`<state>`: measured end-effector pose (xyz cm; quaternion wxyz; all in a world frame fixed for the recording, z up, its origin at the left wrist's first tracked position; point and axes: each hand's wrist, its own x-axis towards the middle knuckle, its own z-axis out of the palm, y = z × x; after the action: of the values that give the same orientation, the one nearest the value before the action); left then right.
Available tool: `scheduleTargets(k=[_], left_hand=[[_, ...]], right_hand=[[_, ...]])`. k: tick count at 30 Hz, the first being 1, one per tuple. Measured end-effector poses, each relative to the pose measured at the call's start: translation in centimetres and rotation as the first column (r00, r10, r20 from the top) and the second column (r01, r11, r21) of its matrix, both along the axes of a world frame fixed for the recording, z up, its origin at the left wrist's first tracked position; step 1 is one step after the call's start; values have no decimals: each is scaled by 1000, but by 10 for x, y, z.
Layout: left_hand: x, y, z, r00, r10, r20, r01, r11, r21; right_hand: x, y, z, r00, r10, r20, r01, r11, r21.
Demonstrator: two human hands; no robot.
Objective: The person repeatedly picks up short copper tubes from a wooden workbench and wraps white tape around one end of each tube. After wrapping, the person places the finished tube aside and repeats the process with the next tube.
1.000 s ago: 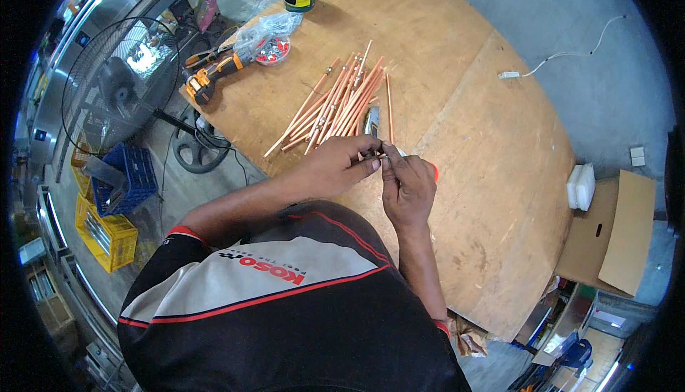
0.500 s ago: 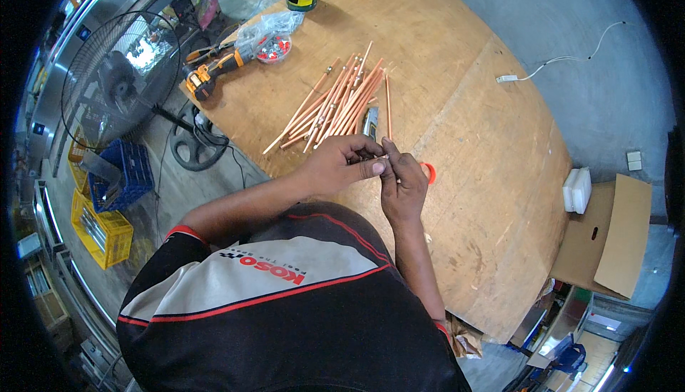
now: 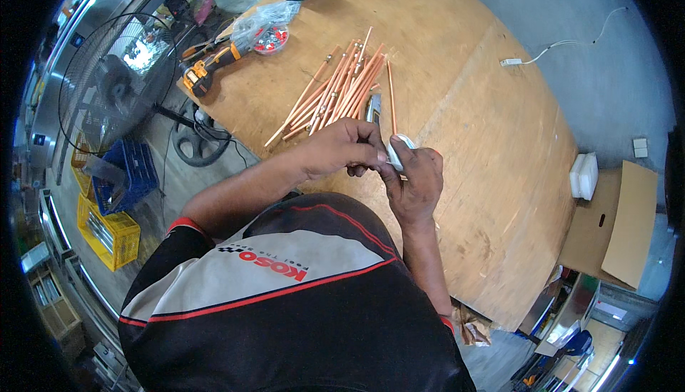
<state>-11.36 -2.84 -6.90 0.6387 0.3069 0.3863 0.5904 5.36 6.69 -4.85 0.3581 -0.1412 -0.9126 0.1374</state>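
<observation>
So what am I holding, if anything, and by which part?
The left hand and right hand hide any hold, so I can't tell. A white thing shows by the right one, perhaps held.

Beyond your left hand [image 3: 339, 151], a rod pile [image 3: 354, 92] lies on the table [image 3: 485, 178] — power tool [image 3: 207, 71] to its left, lone rod [image 3: 392, 99] just right.

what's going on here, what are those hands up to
Someone's left hand and right hand are working together over a wooden table, fingertips meeting; anything pinched between them is too hidden to make out. A loose pile of copper-coloured rods lies just beyond, with a single rod apart on its right.
</observation>
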Motion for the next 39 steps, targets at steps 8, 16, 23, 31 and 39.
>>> scheduleTargets(k=[8, 16, 23, 31, 39], left_hand=[[0, 1, 5, 1000, 10, -6, -10, 1000, 16], [12, 0, 18, 969, 148, -197, -150, 989, 3], [22, -1, 21, 903, 304, -303, -281, 952, 118], [18, -6, 28, 875, 225, -428, -213, 974, 77], [10, -3, 23, 957, 100, -272, -86, 994, 63]], right_hand=[[3, -1, 1, 996, -61, -58, 53, 989, -135], [4, -15, 0, 987, -149, -64, 109, 903, -416], [2, -19, 10, 986, -160, -54, 111, 854, -508], [3, -17, 13, 985, -172, -25, 138, 863, -486], [7, -17, 18, 988, -154, 13, 145, 898, -415]])
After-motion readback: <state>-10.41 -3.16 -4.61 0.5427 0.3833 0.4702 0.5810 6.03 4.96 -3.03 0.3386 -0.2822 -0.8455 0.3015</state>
